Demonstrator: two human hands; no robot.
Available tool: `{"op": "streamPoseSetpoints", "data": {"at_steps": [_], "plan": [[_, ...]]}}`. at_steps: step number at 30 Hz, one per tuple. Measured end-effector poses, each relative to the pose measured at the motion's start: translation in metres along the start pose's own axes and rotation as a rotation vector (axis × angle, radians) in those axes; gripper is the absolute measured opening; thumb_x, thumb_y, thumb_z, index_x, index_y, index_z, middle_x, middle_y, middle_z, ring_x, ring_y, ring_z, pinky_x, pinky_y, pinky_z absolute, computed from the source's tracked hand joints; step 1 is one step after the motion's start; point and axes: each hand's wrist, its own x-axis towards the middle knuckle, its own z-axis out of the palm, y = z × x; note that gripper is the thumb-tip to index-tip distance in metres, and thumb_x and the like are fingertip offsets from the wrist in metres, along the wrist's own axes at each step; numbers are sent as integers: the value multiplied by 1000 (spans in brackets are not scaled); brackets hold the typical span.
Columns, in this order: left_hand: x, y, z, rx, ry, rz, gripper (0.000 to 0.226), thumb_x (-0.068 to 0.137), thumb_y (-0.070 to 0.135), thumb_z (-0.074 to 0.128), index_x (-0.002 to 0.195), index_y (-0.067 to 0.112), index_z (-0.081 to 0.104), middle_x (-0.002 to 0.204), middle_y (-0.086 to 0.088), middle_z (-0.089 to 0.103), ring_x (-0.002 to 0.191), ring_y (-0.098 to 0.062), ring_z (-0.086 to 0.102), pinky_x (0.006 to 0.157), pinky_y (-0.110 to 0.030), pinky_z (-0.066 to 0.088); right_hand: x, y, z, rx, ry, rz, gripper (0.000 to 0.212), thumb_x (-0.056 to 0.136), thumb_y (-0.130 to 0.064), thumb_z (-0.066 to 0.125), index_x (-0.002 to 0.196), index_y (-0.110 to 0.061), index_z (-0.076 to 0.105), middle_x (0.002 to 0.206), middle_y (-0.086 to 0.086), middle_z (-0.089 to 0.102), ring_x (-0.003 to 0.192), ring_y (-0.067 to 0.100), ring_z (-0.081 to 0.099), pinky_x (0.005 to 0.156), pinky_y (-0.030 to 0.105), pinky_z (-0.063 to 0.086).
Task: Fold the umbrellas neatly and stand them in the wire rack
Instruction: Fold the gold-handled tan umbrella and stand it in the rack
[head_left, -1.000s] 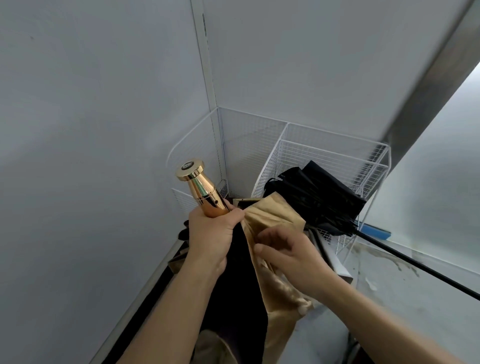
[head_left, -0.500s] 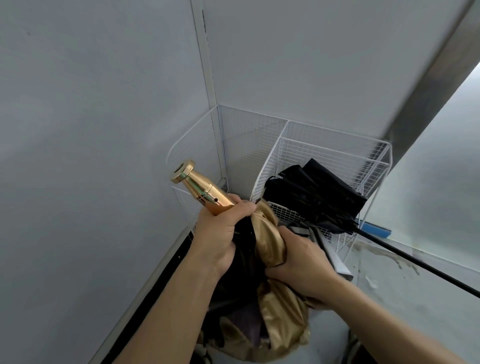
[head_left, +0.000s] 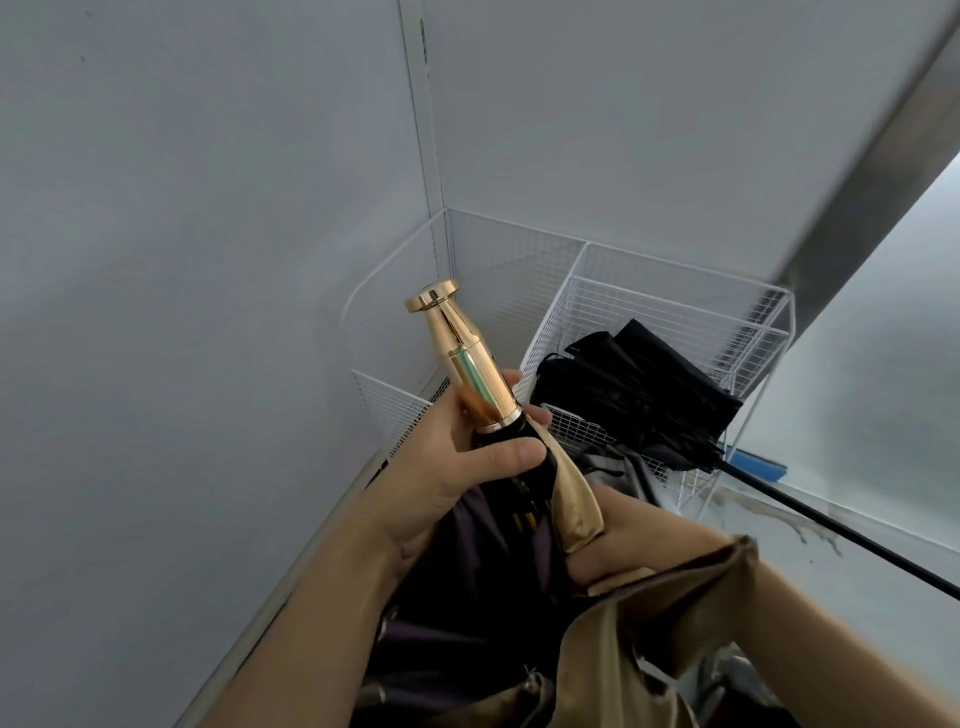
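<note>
At the wall corner, head view: one white wire-mesh rack (head_left: 675, 291), split into compartments. Two umbrellas.

Gold umbrella (head_left: 574, 501): satin gold cloth with dark purple lining, hanging loose. Its polished metal handle (head_left: 462, 353) has a flared cap and tilts up-left. It is held just in front of the rack, not in it.

Left hand (head_left: 457, 467) is clamped round the handle base. Right hand (head_left: 639, 540), just below, clutches gold cloth.

Black umbrella (head_left: 634, 389): matte and crumpled, in the rack's right compartment, with its thin shaft poking out to the right.

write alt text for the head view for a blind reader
A person's left hand grips a gold-handled umbrella at the base of its handle while the right hand gathers its gold and dark fabric. Behind, in a grey corner, a black umbrella lies tilted across a white wire rack, its shaft poking out to the right.
</note>
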Motion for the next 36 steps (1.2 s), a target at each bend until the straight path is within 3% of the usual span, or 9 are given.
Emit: {"op": "streamPoseSetpoints", "data": {"at_steps": [4,9,11,14,17,20,25,30,36], "plan": [[5,-10,13,259,309,95,51,69,26,83,113,18,59,97,-4,75,94,-18,72,84,-34,57,8,6,0,-56,-10,59,22,64,-26,70,85,-29,70,86,-1,72,87,19,69,87,48,56],[9,-14,20,7,352,39,23,67,19,89,73,20,67,89,-27,71,91,-40,71,87,-52,57,-4,-9,3,34,-82,25,19,65,-12,65,82,-22,68,79,5,65,76,18,61,73,38,51],[10,-15,23,13,362,66,20,68,15,86,67,24,68,83,-27,71,85,-42,71,85,-56,57,-8,-14,3,95,-15,5,33,68,-13,72,100,-8,66,89,10,70,82,20,66,80,42,54],[12,-20,23,186,479,138,17,75,8,83,72,14,67,81,-23,70,78,-40,69,79,-55,58,-8,-14,1,227,113,-8,81,64,-26,87,136,-25,51,118,0,71,109,16,67,95,35,53],[18,-22,15,303,644,145,15,77,4,80,80,-1,66,74,-16,68,72,-32,69,73,-52,59,-7,-9,8,-314,174,109,120,56,-48,88,153,-41,18,140,-13,54,127,11,53,109,36,42],[21,-18,4,391,714,175,20,77,5,79,81,-7,63,74,-20,65,70,-35,66,67,-44,57,-3,1,7,-661,349,220,88,75,-30,73,151,-37,28,137,-4,58,121,22,56,99,36,48],[18,-13,-13,456,723,189,30,79,14,79,86,-11,63,80,-25,65,75,-36,65,68,-37,57,-13,7,-30,12,867,202,26,85,-15,72,109,-23,69,75,-2,75,71,20,72,78,49,59],[17,-12,-22,306,791,156,38,77,14,81,91,-14,60,88,-32,64,80,-42,67,75,-51,60,-24,-12,-30,406,930,124,46,73,-51,79,100,-16,65,79,6,70,69,20,66,64,47,57],[19,-9,-21,144,878,121,33,76,10,82,88,-12,61,86,-26,67,78,-32,70,76,-43,61,-27,-25,-27,787,937,188,35,96,-45,58,79,-15,53,64,4,50,44,14,50,43,26,42]]}}
